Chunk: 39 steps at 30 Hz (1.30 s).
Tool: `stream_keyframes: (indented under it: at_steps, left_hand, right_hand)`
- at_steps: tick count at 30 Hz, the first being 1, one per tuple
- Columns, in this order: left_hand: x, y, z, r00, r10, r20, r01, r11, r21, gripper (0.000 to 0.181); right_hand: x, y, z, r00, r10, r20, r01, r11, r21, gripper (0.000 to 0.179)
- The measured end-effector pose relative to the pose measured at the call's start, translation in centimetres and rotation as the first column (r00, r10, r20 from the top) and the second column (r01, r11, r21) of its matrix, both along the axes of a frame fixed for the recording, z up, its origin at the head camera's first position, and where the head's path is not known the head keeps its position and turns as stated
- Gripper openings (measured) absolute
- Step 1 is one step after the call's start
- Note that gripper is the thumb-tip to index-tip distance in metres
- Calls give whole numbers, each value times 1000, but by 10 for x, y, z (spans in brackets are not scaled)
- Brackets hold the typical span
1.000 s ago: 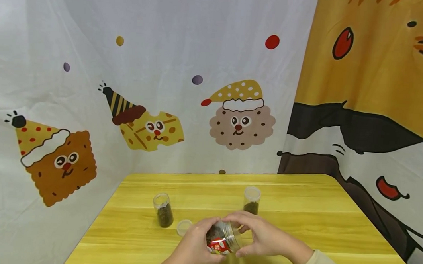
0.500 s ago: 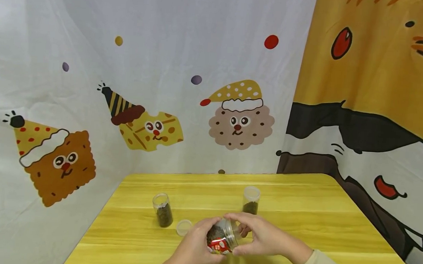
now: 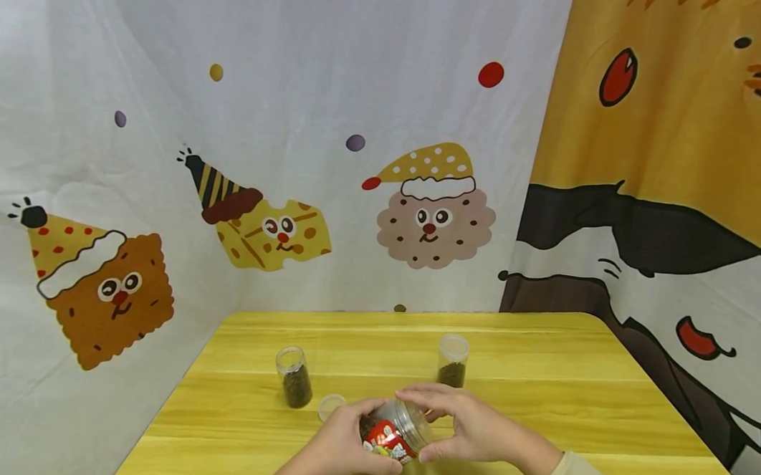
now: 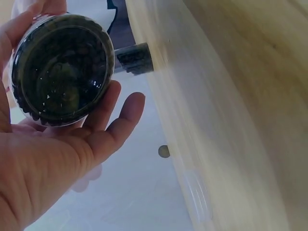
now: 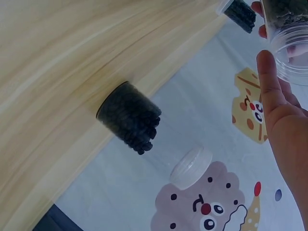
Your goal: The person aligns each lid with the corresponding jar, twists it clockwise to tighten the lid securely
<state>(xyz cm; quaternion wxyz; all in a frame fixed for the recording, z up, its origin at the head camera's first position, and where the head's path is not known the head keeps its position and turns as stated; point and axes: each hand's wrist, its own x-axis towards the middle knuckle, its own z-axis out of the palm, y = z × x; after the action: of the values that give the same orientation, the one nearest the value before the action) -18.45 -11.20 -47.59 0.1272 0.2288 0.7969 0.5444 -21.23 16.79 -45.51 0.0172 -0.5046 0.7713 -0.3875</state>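
A clear plastic jar (image 3: 391, 432) with a red picture label and dark bits inside is held tilted above the table, its mouth towards the right. My left hand (image 3: 342, 440) grips the jar's body; in the left wrist view its round base faces the camera. My right hand (image 3: 474, 427) spans the jar's mouth, fingers above and thumb at the lower rim. The right wrist view shows the thumb (image 5: 267, 65) beside the clear threaded rim. No lid shows on this jar, and part of its body is hidden behind my left fingers.
On the wood-grain table (image 3: 228, 437), a clear jar of dark bits (image 3: 296, 380) stands to the left beside a clear round lid (image 3: 331, 407). Another jar (image 3: 453, 363), partly filled, stands behind my right hand. A cartoon-printed cloth (image 3: 299, 61) hangs behind the table.
My left hand has shifted slightly left and down, and the jar has turned so more of its red label shows. My right hand has stayed at the mouth. The standing jars have not moved.
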Motion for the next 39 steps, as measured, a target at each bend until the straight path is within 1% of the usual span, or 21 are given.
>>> stream_keyframes:
  at_steps: [2, 8, 15, 17, 18, 21, 24, 25, 27, 29, 30, 32, 34, 39]
  left_hand:
    - [1, 1, 0, 1000, 2, -6, -2, 1000, 4, 81]
    - [3, 7, 3, 997, 29, -75, -30, 999, -18, 90]
    - [6, 12, 4, 985, 45, -169, -51, 998, -32, 85]
    - [5, 13, 4, 983, 46, -179, -53, 998, -34, 84]
    - [5, 13, 3, 983, 45, -178, -52, 998, -36, 84]
    - [3, 10, 3, 989, 37, -142, -43, 998, -38, 84]
    - [1, 6, 5, 997, 27, -65, -29, 999, -23, 82]
    - [1, 4, 6, 999, 20, -36, -21, 1000, -14, 82]
    - [-1, 2, 7, 1000, -1, 11, 1, 1000, 5, 80]
    - [-1, 1, 8, 998, -33, 50, 32, 999, 27, 79]
    - [-1, 1, 8, 997, -46, 60, 44, 998, 33, 78]
    - [-1, 1, 6, 995, -68, 72, 65, 997, 49, 75]
    - [-1, 1, 5, 995, -72, 70, 68, 996, 59, 73]
    - [2, 4, 3, 998, -48, 28, 47, 997, 63, 73]
  right_hand:
    - [0, 0, 1, 1000, 11, -3, -12, 1000, -9, 73]
    - [-3, 2, 3, 999, 33, -13, -34, 999, -35, 71]
    - [-3, 4, 3, 1000, 30, -3, -30, 999, -43, 73]
    - [-3, 4, 2, 1000, 18, -5, -18, 999, -40, 73]
    - [-3, 4, 2, 1000, 9, -14, -10, 999, -35, 74]
    - [-3, 5, 1, 998, -12, -54, 11, 1000, -22, 84]
    - [-1, 4, 1, 992, -46, -117, 47, 999, 0, 95]
    - [-1, 4, 1, 990, -58, -127, 59, 998, 8, 97]
    - [0, 3, 2, 987, -72, -143, 76, 997, 19, 97]
    - [1, 3, 2, 990, -66, -127, 70, 997, 26, 93]
    - [1, 3, 2, 992, -55, -111, 59, 998, 25, 90]
    - [2, 2, 2, 997, -27, -79, 29, 999, 21, 84]
    - [2, 2, 2, 999, -3, -40, 3, 1000, 18, 79]
    - [2, 3, 4, 1000, 16, -14, -16, 1000, 22, 75]
